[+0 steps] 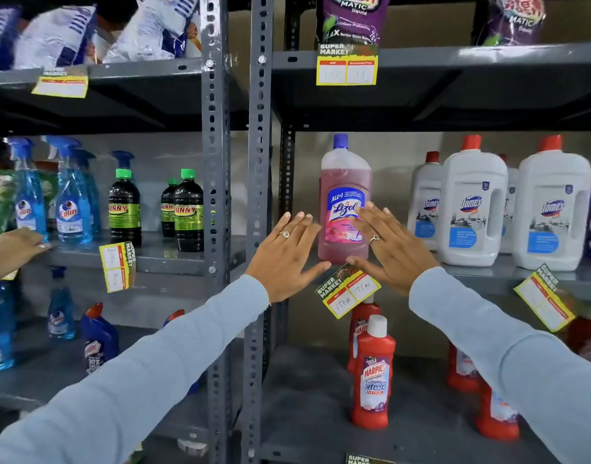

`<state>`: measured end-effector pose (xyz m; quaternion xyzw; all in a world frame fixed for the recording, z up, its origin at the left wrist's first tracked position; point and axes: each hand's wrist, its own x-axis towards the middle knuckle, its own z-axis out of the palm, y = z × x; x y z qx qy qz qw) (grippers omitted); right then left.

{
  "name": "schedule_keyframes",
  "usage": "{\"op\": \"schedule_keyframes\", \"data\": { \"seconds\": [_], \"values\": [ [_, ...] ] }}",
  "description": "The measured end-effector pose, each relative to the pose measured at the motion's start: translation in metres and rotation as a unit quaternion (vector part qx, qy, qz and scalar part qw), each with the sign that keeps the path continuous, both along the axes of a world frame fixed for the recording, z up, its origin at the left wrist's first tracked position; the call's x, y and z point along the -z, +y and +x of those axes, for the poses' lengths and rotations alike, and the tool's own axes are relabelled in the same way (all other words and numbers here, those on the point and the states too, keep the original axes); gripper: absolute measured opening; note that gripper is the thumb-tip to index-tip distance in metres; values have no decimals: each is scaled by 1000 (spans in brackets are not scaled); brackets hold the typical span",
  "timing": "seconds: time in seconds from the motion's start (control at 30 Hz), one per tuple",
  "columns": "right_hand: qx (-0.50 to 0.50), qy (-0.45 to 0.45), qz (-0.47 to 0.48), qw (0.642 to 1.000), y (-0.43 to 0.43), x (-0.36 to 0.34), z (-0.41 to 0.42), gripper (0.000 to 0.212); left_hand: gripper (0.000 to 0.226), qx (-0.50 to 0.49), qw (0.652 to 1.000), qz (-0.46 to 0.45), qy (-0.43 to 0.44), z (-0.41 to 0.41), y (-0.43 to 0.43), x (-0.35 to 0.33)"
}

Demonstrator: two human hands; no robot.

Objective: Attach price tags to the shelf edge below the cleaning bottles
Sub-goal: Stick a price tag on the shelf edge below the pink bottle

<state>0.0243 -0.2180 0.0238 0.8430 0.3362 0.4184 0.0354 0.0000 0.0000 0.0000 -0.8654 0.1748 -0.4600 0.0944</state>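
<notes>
Head view is showing the left hand [284, 252] and right hand [392, 249] hovering with fingers spread wide and empty, flanking the pink bottle [346, 199]. A price tag [347, 291] is hanging crooked on the shelf edge [481, 279] below it; straightening seemingly remains.

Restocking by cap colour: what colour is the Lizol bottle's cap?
Blue-purple cap, seen in the head view.

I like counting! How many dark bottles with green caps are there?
3, all on the middle left shelf: one alone, and a pair further right, one in front and one behind. More may be hidden.
</notes>
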Motion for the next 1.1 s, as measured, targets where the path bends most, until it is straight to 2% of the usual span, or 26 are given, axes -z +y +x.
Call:
{"op": "schedule_keyframes", "data": {
  "seconds": [0.13,0.23,0.33,0.43,0.63,0.83,1.0,1.1],
  "values": [
    [17,143,81,986,5,7,7,64,57,32,990,-110,79,14,2,20],
    [28,220,117,968,9,13,18,63,50,43,961,-226,152,31,2,36],
    [51,264,117,956,12,16,28,56,45,61,949,-276,138,39,-1,44],
    [29,275,155,948,14,15,38,41,39,118,928,-331,124,40,-7,49],
    [-9,288,149,946,13,12,47,22,36,106,941,-281,154,49,0,53],
    [2,285,100,953,16,6,42,21,28,85,955,-226,170,48,5,49],
    [20,282,104,954,18,6,38,22,23,76,946,-271,160,44,-5,48],
    [14,295,130,946,18,5,35,23,19,59,949,-267,156,44,-9,48]
  ]
}}
